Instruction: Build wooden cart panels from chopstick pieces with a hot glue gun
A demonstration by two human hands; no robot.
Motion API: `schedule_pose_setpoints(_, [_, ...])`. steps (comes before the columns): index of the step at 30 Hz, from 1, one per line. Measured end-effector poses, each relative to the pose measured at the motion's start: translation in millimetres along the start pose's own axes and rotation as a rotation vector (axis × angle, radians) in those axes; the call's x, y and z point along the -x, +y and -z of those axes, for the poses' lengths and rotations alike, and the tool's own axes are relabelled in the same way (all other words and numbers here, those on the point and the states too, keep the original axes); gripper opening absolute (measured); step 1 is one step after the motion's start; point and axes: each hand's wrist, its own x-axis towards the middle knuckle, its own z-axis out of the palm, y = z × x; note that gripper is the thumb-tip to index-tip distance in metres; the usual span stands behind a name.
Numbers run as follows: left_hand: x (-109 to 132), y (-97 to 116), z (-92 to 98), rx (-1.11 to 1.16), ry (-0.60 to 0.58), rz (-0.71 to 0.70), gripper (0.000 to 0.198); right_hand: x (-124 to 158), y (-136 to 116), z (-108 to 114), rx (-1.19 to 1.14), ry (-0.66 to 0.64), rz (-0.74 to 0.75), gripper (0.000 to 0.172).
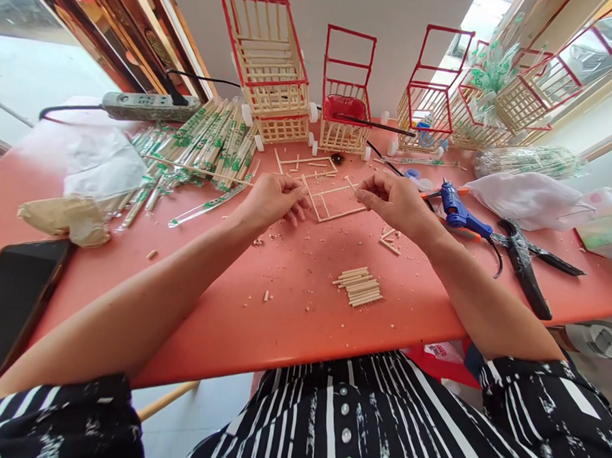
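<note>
My left hand (pixel 277 199) is closed with its fingers curled, on the left of a small wooden stick frame (pixel 333 219). A long thin wooden stick (pixel 201 170) runs leftward out of this hand, over the wrapped chopsticks. My right hand (pixel 388 198) pinches a short wooden stick (pixel 349 182) at the frame's right side, its lower end hidden by the fingertips. The frame lies on the red table (pixel 219 327) between my hands. Behind it is another stick frame (pixel 304 162). Nearer me sits a pile of short cut sticks (pixel 358 286).
Wrapped chopsticks (pixel 208 138) and a power strip (pixel 148 106) lie left, a phone (pixel 15 299) at front left. Miniature stick carts (pixel 281 108) stand at the back. A blue glue gun (pixel 458 208) and black-handled cutters (pixel 527 268) are on the right.
</note>
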Motion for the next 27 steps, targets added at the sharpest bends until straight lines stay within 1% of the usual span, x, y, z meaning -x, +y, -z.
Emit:
schedule_pose_setpoints(2, [-2.2, -1.8, 4.4, -0.037, 0.013, -0.006, 0.03, -1.0, 1.6, -3.4, -0.108, -0.037, -0.029, 0.014])
schedule_pose_setpoints(4, [-2.1, -1.3, 6.4, -0.09, 0.027, -0.021, 0.031, -0.7, 0.6, -6.2, -0.169, -0.06, -0.042, 0.016])
schedule_pose_setpoints(6, [0.6, 1.7, 6.0, -0.188, 0.045, -0.084, 0.031, 0.2, -1.2, -8.1, -0.184, -0.06, -0.038, 0.015])
schedule_pose_setpoints(8, [5.5, 5.7, 3.2, -0.332, 0.081, -0.231, 0.025, 1.0, -2.2, -9.2, -0.18, -0.04, -0.027, 0.013])
schedule_pose_setpoints(10, [11.1, 8.4, -1.0, -0.493, 0.093, -0.443, 0.013, 1.4, -1.8, -9.7, -0.167, -0.019, -0.016, 0.013])
schedule_pose_setpoints(11, [13.7, 8.5, -3.1, -0.57, 0.072, -0.55, 0.01, 1.4, -1.2, -9.8, -0.154, -0.006, -0.012, 0.014])
schedule_pose_setpoints(13, [17.7, 5.9, -6.4, -0.715, -0.018, -0.719, 0.018, 1.3, 0.7, -10.1, -0.104, 0.02, -0.001, 0.014])
schedule_pose_setpoints(15, [20.8, 1.2, -7.7, -0.84, -0.113, -0.807, 0.026, 1.4, 2.5, -10.6, -0.029, 0.048, 0.012, 0.011])
schedule_pose_setpoints(16, [22.2, -1.1, -7.6, -0.889, -0.143, -0.825, 0.028, 1.5, 3.1, -10.8, 0.005, 0.061, 0.015, 0.01])
schedule_pose_setpoints(18, [25.6, -4.4, -6.4, -0.957, -0.163, -0.83, 0.029, 2.0, 3.9, -11.2, 0.048, 0.074, 0.009, 0.01])
schedule_pose_setpoints(23, [33.4, -4.4, -3.3, -1.038, -0.148, -0.838, 0.033, 2.0, 4.8, -9.9, 0.052, 0.078, -0.004, 0.012])
schedule_pose_setpoints(27, [33.8, -4.9, -2.7, -1.103, -0.153, -0.863, 0.035, 0.5, 7.5, -9.3, 0.07, 0.078, -0.007, 0.011])
